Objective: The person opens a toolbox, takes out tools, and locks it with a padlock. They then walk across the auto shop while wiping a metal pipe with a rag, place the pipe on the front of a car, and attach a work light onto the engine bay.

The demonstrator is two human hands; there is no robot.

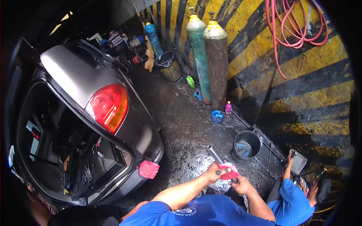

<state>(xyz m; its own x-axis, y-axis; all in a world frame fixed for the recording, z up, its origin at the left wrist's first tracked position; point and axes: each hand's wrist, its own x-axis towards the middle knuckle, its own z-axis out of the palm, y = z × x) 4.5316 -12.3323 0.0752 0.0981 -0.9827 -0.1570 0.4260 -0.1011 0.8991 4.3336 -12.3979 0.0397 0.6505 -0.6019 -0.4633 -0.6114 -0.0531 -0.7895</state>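
Note:
My left hand (pixel 213 173) is closed around a shiny metal tube (pixel 214 153), which slants up and away from me. A red and white rag (pixel 230 174) wraps the tube's lower part between my hands. My right hand (pixel 242 185) is closed at the lower end of the tube, against the rag's edge. Its fingertips are partly hidden, and the tube's exact kind is unclear. Just beyond my hands stands a dark bucket (pixel 260 142) with bluish pieces (pixel 244 149) in it.
Left is a grey car (pixel 71 71), rear open, tools (pixel 87 172) inside, red cloth (pixel 148 169) on its bumper. Gas cylinders (pixel 216 64) stand by the striped wall (pixel 252 34). A co-worker in blue (pixel 290 201) crouches right, a hand at a metal container (pixel 299 162). The floor (pixel 181 132) looks wet.

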